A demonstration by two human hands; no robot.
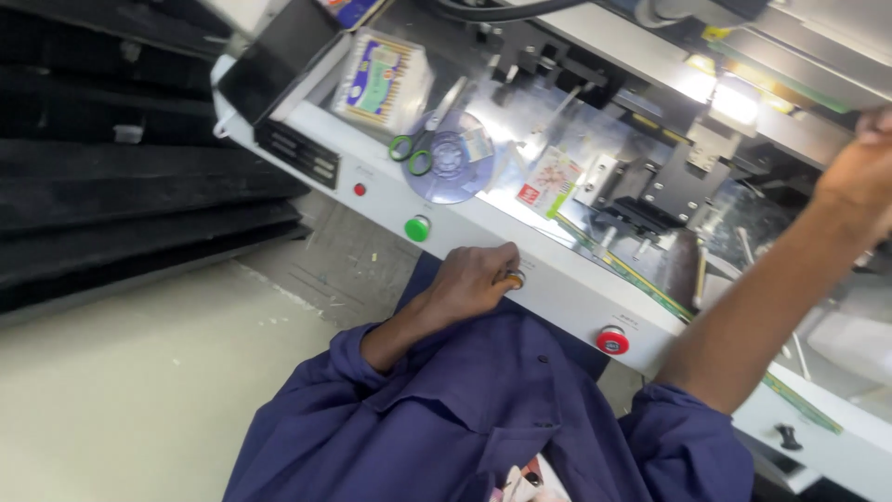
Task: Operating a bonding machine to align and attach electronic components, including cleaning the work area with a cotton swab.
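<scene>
Blue work-shirt fabric (446, 418) fills the bottom of the view, sleeves rolled at both arms. From it the left hand (474, 279) reaches to the white front panel (557, 288) of a machine, fingers curled narrow around a small metal knob (514, 277). Just left of that hand sits a green push button (417, 228), and further left a small red light (359, 190). A red mushroom button (612, 341) sits on the panel between the two arms. Up on the machine's metal bed lie green-handled scissors (413, 153), touching a clear plastic disc (451, 167). The right hand (859, 167) stretches to the frame's right edge, mostly cut off; I cannot tell its grip.
</scene>
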